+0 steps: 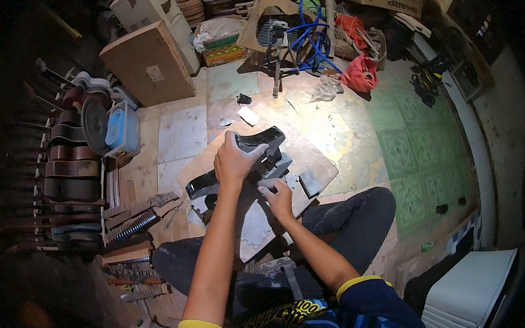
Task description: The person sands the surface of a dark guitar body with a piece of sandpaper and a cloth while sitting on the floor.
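My left hand (234,161) grips a glossy black curved piece (263,139), with the thumb over its near side and the fingers round its far edge. The piece looks like the waisted side of a small guitar body; its lower end (201,185) shows left of my wrist, and my arm hides the middle. Close on the right, my right hand (277,196) is closed with curled fingers beside a grey angled part (281,165). What it holds, if anything, is hidden. Below both hands lies a pale board (255,233), with a small dark block (309,184) at its right.
Guitar bodies (74,152) line the left side, near a blue container (120,126). Hand tools and a coiled spring (135,225) lie by my left knee. Ahead are a leaning brown panel (148,67), blue hose (312,38) and a red bag (359,74). A white bin (468,297) stands at right.
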Available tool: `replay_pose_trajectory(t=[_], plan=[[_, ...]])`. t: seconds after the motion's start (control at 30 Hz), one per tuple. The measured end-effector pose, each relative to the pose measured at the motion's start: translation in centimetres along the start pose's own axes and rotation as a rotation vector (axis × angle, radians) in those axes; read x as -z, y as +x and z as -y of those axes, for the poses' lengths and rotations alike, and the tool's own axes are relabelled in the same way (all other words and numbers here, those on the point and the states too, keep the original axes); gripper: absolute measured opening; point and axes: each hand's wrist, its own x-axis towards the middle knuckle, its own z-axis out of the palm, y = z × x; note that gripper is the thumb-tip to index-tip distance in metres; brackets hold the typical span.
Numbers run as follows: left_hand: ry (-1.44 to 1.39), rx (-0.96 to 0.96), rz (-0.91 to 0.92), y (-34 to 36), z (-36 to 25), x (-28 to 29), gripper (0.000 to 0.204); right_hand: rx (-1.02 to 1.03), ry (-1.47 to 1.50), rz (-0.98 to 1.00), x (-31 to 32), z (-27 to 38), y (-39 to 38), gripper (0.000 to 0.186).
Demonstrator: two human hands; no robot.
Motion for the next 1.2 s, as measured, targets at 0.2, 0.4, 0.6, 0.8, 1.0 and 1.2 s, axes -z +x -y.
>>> replay_pose_trajectory(t=[0.2, 0.4, 0.6, 0.8, 1.0, 1.2], plan=[[0.025, 0.034, 0.028, 0.1, -0.1, 0.1, 0.075, -0.074, 0.061, -0.072, 2.3, -1.4, -0.4, 0.026], [0.016, 0.024, 0.048, 0.0, 0.3, -0.1, 0.072, -0.261, 0.161, -0.08, 5.5, -1.7, 0.6, 0.023], [0.025, 0.003, 0.034, -0.2, 0.3, -0.1, 0.071, -0.107, 0.028, -0.23, 6.6, -1.1, 3.5, 0.019], [0.034, 0.013, 0.055, 0.0, 0.3, -0.1, 0.072, 0.431, -0.489, -0.04, 7.4, -1.7, 7.6, 0.03], [-0.026, 0.024, 0.13, 0.8, 1.0, 0.2, 0.072, 0.57, -0.611, 0.103, 6.2, -1.7, 7.6, 0.031], [-0.01, 0.034, 0.102, 1.2, 1.6, 0.2, 0.077, 0.492, -0.549, 0.199, 6.4, -1.0, 7.4, 0.031]])
